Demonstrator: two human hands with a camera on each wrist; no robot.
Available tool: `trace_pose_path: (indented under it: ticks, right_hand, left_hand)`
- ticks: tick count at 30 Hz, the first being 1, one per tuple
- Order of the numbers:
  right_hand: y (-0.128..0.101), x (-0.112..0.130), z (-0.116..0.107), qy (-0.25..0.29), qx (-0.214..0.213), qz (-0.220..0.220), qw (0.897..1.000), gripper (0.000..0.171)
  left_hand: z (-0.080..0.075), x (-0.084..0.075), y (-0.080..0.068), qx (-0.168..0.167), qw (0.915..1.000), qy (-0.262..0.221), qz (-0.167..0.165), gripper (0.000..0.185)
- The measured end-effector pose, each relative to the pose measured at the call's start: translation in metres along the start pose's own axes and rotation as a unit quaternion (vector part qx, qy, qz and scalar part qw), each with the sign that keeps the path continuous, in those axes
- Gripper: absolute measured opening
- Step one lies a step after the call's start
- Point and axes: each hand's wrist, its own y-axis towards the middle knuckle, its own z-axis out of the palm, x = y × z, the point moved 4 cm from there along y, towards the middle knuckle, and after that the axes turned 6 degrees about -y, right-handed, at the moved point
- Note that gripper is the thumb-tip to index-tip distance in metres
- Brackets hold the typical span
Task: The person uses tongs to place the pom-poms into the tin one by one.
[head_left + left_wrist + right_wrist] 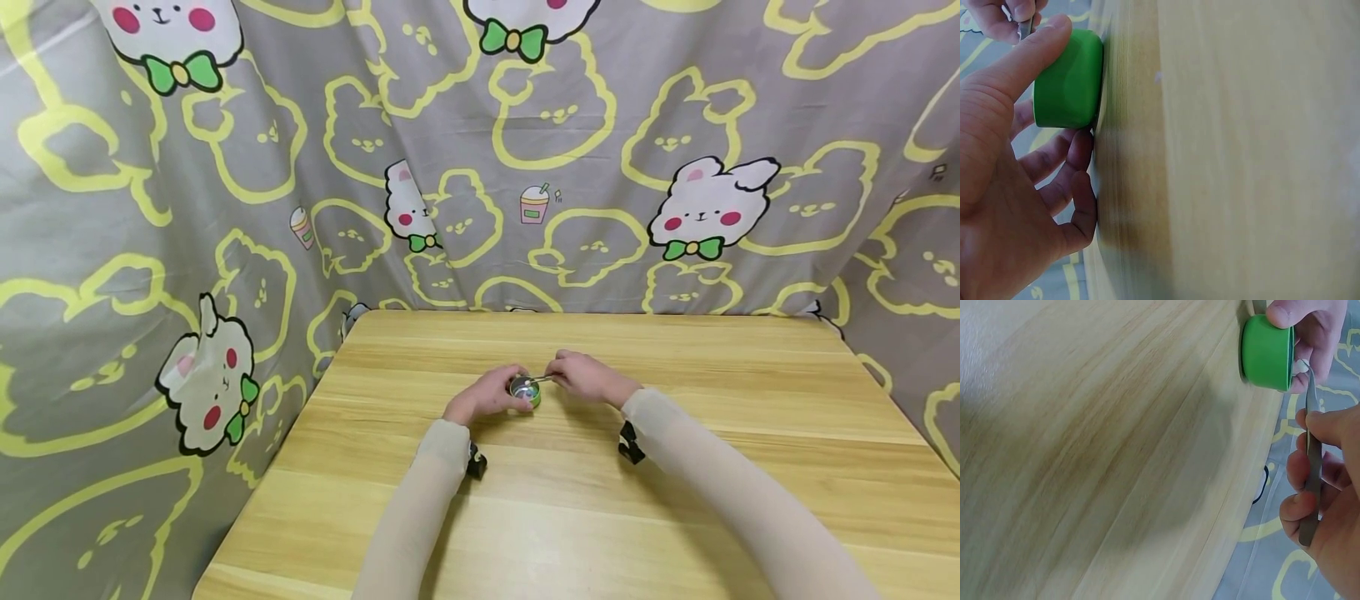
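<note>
A small round green tin [536,401] stands on the table, its open top showing a shiny inside in the head view. My left hand [491,393] grips it, with the thumb on the near side of the rim and fingers around the far side. In my right hand [587,377] are metal tweezers [1314,465], held along the fingers and pointed at the tin's opening. At their bent tip is a small white piece [1300,366], just over the rim. What lies inside the tin is too small to tell.
The wooden table [540,517] reaches back to a grey curtain [465,125] printed with yellow outlines and white cartoon animals. More curtain hangs along the left and right sides. A black wrist mount [632,443] sits under the right sleeve, another [476,461] by the left.
</note>
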Motion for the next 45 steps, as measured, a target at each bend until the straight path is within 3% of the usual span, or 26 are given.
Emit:
trace_pose_path:
  ticks: [10,19,30,45]
  right_hand:
    - [0.0,-0.004,0.008,0.009,0.012,0.022,1.0,0.019]
    - [-0.003,-0.002,0.004,0.015,0.0,0.016,1.0,0.014]
    - [-0.012,-0.014,-0.007,0.03,-0.029,0.017,0.999,0.014]
    - [-0.059,-0.058,-0.011,0.028,-0.034,0.065,0.997,0.012]
  left_hand:
    - [0.001,0.003,0.001,0.002,1.0,-0.006,-0.001,0.056]
    - [0.002,0.002,0.0,0.003,0.9999,-0.017,0.001,0.051]
    - [0.001,0.003,0.001,-0.001,0.9997,-0.017,-0.02,0.059]
    - [0.003,0.003,-0.001,-0.001,0.9998,-0.013,-0.012,0.058]
